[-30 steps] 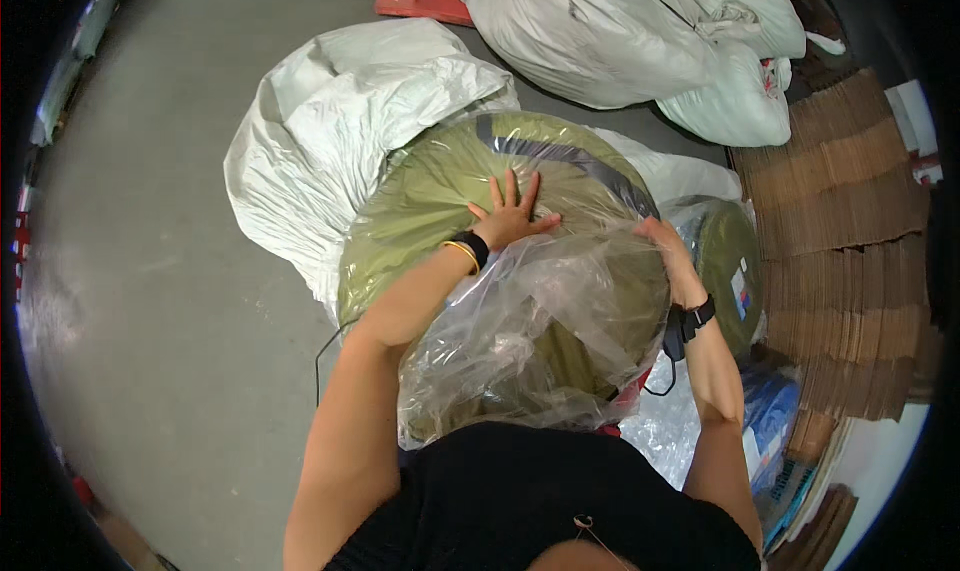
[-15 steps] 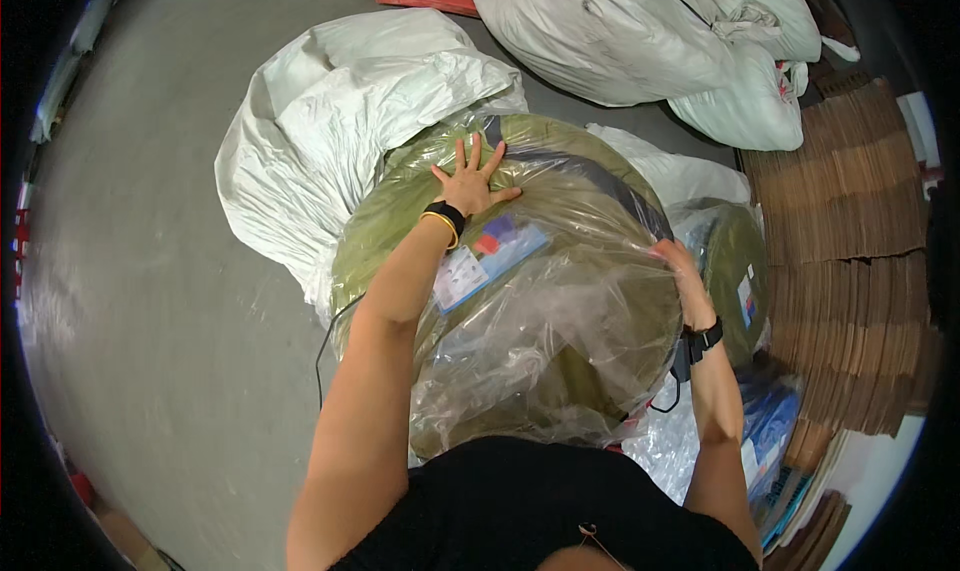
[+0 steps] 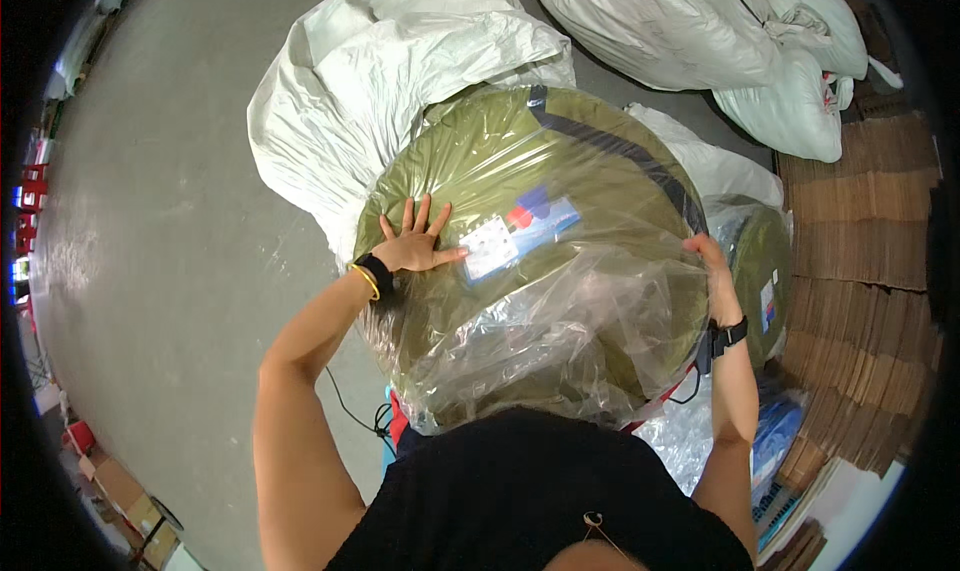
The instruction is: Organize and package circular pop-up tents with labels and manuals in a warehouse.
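A large, flat, round olive-green bag [image 3: 620, 206] with a dark strap lies before me in clear plastic wrapping [image 3: 560, 316]. A printed card [image 3: 520, 239] shows through the plastic near its middle. My left hand [image 3: 415, 247] rests flat on the left part of the bag, fingers spread, left of the card. My right hand [image 3: 712, 261] grips the right rim; some fingers are hidden behind the edge. The bag's near edge reaches my torso. White woven sacking [image 3: 330, 101] lies bunched beyond its far left rim.
Another wrapped round green bag [image 3: 762, 271] stands to the right. Stacks of flat cardboard [image 3: 860, 221] line the right side. Full white sacks [image 3: 680, 31] lie at the far right. A black cable [image 3: 355, 416] hangs over the grey floor [image 3: 180, 271], and cardboard boxes [image 3: 118, 486] sit lower left.
My left hand has slid from the far part of the bag toward its left side and nearer me. My right hand keeps its hold on the rim. The view has shifted slightly.
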Demonstrator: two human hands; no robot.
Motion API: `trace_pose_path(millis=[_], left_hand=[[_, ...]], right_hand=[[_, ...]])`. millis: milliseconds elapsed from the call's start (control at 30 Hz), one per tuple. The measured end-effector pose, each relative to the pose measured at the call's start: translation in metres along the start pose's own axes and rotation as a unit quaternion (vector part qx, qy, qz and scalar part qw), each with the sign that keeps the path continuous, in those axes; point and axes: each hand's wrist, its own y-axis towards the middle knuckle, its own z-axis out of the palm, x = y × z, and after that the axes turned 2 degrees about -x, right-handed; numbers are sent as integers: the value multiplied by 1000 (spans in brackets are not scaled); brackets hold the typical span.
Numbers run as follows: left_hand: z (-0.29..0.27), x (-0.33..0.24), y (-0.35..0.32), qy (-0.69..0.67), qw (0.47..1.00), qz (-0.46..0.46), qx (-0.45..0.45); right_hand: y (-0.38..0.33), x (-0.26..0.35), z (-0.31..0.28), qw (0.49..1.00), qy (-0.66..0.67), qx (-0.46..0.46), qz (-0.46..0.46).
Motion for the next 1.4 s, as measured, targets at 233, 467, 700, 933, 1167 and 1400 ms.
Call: trace_pose_path(millis=[233, 467, 700, 933, 1167, 1400], left_hand=[[30, -50, -63, 30, 972, 221, -71], [50, -4, -56, -172, 923, 242, -246], [22, -13, -25, -181, 942, 175, -223], [25, -2, -18, -96, 967, 163, -173], [29, 3, -7, -145, 951, 223, -158], [30, -1, -8, -120, 963, 144, -195]], right_hand=[[15, -8, -9, 999, -38, 10, 31], [3, -6, 4, 999, -17, -9, 29], [5, -4, 3, 1000, -15, -20, 3], [8, -11, -4, 1000, -9, -5, 9], [9, 4, 7, 998, 37, 36, 34], [-10, 15, 22, 994, 69, 81, 12]])
